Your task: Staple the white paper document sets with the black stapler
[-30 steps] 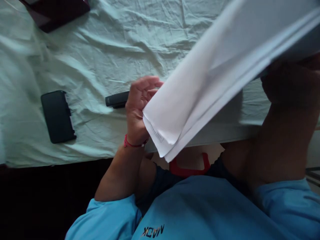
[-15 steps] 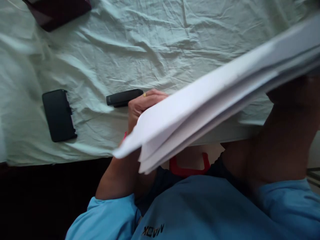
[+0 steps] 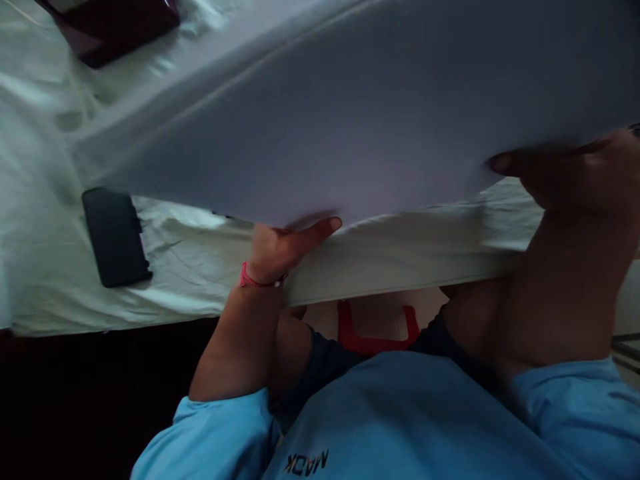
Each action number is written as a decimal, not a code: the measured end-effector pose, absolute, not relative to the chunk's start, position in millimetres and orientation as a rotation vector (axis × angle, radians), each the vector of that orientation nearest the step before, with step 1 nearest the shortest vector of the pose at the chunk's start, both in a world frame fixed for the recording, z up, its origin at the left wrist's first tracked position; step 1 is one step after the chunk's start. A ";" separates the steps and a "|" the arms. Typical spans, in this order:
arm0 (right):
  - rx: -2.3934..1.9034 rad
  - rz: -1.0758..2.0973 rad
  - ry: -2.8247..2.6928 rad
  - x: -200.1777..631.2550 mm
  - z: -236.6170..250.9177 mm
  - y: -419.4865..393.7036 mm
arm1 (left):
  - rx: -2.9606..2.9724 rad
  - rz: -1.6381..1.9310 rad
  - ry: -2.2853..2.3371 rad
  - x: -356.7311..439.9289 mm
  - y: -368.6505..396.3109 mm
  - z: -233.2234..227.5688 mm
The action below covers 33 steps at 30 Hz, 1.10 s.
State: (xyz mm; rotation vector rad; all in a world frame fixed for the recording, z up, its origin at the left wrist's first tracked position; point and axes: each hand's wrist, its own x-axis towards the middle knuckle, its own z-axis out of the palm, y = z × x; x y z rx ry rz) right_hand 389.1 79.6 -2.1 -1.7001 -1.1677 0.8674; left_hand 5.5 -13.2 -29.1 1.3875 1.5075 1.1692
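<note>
A stack of white paper sheets (image 3: 360, 120) is lifted over the cloth-covered surface, its broad face tipped toward me and its far edge blurred. My left hand (image 3: 295, 243), with a pink band at the wrist, grips the near edge, thumb on the face and fingers hidden behind. At the right, my right hand (image 3: 570, 167) pinches the same edge, its thumb on the paper and its other fingers out of sight. Apart from both hands, a black phone-like case (image 3: 116, 237) lies on the cloth at the left.
A pale green wrinkled sheet (image 3: 45, 267) covers the surface. At the top left stands a dark maroon box-like object (image 3: 120, 30). Below the surface's front edge, between my legs, is a red U-shaped piece (image 3: 375, 343).
The paper stack has swung from a slanted, edge-on pose to face me, moving up and left. It now covers the black oblong object near my left hand. My left thumb has come into view.
</note>
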 end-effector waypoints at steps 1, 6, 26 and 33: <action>-1.781 0.867 -1.232 390.0 -1.0 80.8 | 1.402 1.081 1.543 6.7 -11.1 -27.3; -1.927 0.845 -1.390 379.3 8.6 81.9 | 1.412 1.087 1.581 11.1 -2.5 -28.2; -1.308 1.113 -0.967 333.6 -6.0 98.4 | 0.570 0.854 1.112 30.7 0.6 6.3; -1.304 1.061 -0.938 334.3 -6.5 99.9 | 0.544 0.813 1.079 29.7 1.1 7.1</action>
